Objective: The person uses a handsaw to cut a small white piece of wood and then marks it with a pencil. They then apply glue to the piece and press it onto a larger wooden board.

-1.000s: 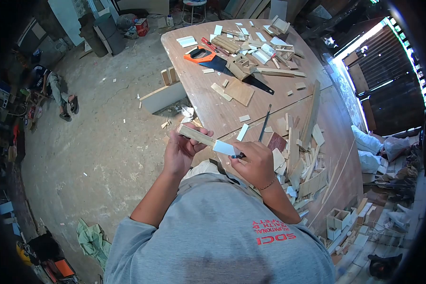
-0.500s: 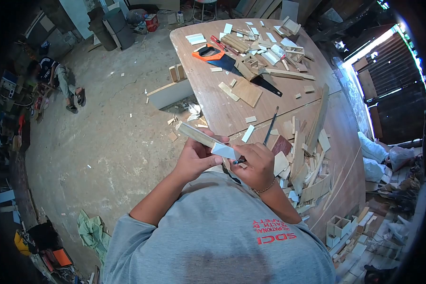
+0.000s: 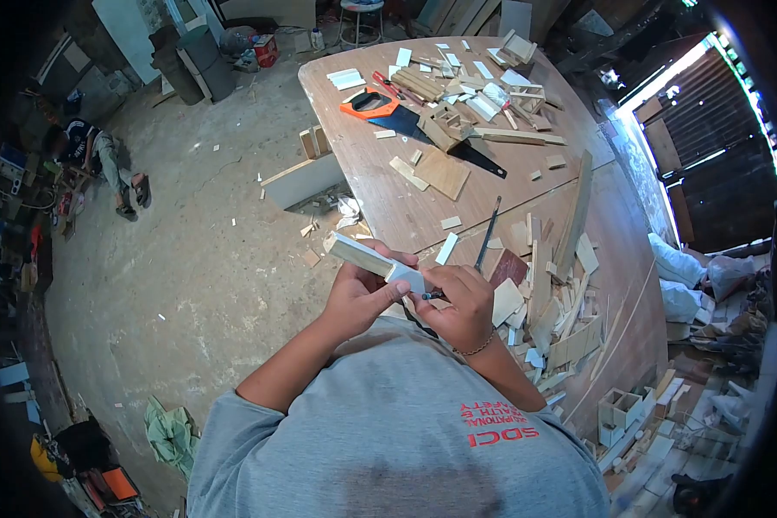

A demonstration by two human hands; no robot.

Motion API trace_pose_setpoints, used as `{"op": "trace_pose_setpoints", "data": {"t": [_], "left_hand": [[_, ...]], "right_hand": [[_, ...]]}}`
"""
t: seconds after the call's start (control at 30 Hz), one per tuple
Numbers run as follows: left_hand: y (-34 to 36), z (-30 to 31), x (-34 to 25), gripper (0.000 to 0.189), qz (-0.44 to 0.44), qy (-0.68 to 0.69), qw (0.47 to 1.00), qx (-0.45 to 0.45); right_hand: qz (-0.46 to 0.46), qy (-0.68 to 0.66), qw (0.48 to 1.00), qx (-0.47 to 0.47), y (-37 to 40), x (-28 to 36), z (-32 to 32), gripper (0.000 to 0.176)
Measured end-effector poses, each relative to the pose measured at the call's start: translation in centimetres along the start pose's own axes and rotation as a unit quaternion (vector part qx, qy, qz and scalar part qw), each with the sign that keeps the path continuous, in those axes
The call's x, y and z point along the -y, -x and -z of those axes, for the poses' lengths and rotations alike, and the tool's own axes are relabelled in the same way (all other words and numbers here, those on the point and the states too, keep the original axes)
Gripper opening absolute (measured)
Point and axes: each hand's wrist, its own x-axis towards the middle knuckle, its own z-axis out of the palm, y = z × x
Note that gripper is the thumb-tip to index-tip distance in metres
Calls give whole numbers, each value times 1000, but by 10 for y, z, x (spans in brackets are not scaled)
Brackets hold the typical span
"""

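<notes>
My left hand is wrapped round a narrow wooden piece that slants up to the left. A white-faced block sits at its near end, between my two hands. My right hand is closed at that block, with its fingers bent. A thin dark pencil-like tool sticks up from behind my right hand, and a short dark end shows below the fingers. Both hands are close together above my grey shirt, at the table's near edge.
The table bears an orange-handled saw, a thin square board and many wood scraps. A white board stands beside it on the floor. A person sits at the far left. Sacks lie at the right.
The wooden piece has turned slightly in my hands, showing more of its side. Both hands have shifted a little left in view, and the whole scene has shifted slightly too.
</notes>
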Motion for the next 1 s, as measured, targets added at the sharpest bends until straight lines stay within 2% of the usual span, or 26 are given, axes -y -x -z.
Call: {"op": "trace_pose_setpoints", "data": {"t": [0.4, 1.0], "left_hand": [[-5, 3, -2, 36, -24, -15, 1000, 8], [-6, 5, -3, 36, -13, 3, 1000, 7]], "right_hand": [[-3, -4, 1000, -2, -5, 2, -4, 38], [1, 10, 1000, -15, -8, 4, -6, 31]]}}
